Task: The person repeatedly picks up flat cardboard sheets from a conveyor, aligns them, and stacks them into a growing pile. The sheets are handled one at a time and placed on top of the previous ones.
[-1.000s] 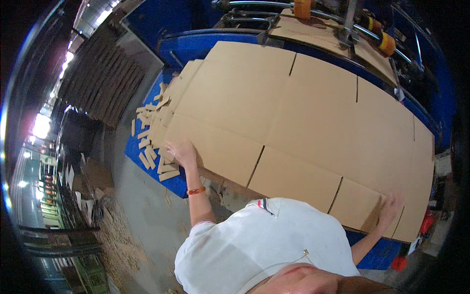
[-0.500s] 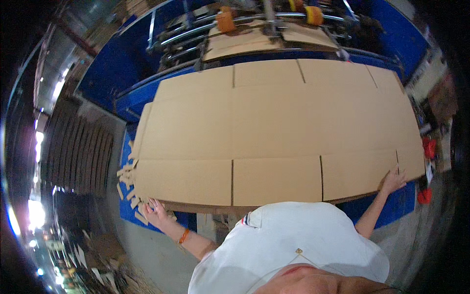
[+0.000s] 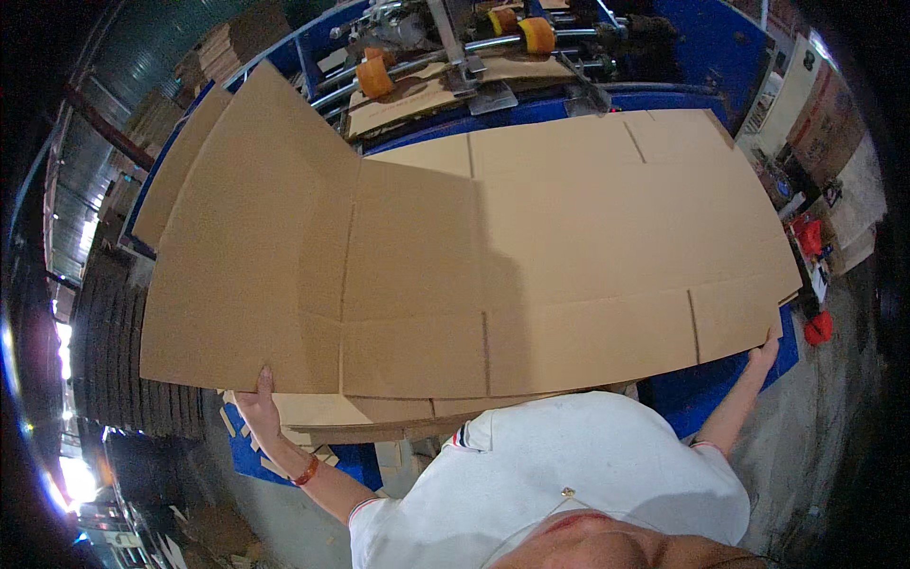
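Right now you hold the top cardboard sheet point(image 3: 474, 275) by its near edge, and it fills the middle of the frame, its left panel lifted and bent up toward the upper left. Your left hand point(image 3: 258, 403) clasps the lower left corner, fingers under and thumb on the face; your right hand point(image 3: 764, 356) presses the lower right edge, though I cannot tell how far its grip closes round it. Keep both hands level so the sheet does not crease off its scored lines, and lift the left side no higher than the right can follow. Below it lies the stack of sheets point(image 3: 379, 410) on the blue counter point(image 3: 706, 384). Mind the orange rollers point(image 3: 538, 34) at the top centre when you move the far edge.
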Demonstrator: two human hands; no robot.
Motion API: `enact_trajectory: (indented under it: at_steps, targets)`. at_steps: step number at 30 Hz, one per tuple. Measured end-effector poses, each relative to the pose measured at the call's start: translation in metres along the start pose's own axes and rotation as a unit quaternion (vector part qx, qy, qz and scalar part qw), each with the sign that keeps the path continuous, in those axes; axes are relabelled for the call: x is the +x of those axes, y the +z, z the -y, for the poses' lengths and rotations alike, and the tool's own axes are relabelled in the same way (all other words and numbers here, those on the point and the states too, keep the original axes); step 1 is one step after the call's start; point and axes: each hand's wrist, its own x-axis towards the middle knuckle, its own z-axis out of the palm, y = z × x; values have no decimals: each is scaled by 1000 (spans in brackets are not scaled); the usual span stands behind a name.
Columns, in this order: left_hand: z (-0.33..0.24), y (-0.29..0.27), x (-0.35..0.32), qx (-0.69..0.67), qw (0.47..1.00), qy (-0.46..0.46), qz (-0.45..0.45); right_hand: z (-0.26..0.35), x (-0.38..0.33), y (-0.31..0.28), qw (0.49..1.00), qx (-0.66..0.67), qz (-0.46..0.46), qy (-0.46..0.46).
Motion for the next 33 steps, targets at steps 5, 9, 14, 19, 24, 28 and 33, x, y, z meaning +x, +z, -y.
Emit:
enact_trajectory:
  at_steps: [5,9,14,19,24,28,33]
  targets:
    - [4,14,1,99,995,21,0,-20,-156,133,983,28,-26,-182]
    - [35,34,1,5,1000,-11,2,-31,-246,204,899,-174,83,-394]
    - [51,100,-26,-33,996,65,60,-68,-257,296,631,-378,342,-585]
    - [-1,158,-59,75,917,304,248,-92,-261,317,540,-369,457,-603]
    - [24,180,-79,220,815,352,403,-135,-283,308,404,-388,575,-596]
    - [24,172,-79,208,819,350,404,-115,-286,314,406,-412,588,-566]
    - [21,180,-81,266,783,356,434,-126,-289,309,392,-425,576,-578]
